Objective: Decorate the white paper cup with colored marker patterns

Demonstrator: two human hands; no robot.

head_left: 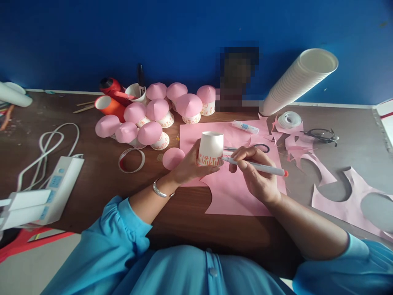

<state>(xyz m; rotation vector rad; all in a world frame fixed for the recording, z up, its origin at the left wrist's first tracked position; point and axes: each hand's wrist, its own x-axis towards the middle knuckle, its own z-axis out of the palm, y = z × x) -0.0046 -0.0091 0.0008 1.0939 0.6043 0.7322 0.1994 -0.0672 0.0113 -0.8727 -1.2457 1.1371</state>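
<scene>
Lying under both hands, the pink paper sheet showed round cut-outs, and a stack of plain cups leaned behind it. Some ten pink-capped cups looked finished. The left hand curled around an upturned paper cup above the sheet, uncapped, red marks along its lower edge. The right hand pinched a pen against it.

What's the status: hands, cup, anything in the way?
Left hand grips paper cup over pink sheet. Right hand holds pen, tip at cup's lower band. Scissors lie just behind right hand, clear of cup.
</scene>
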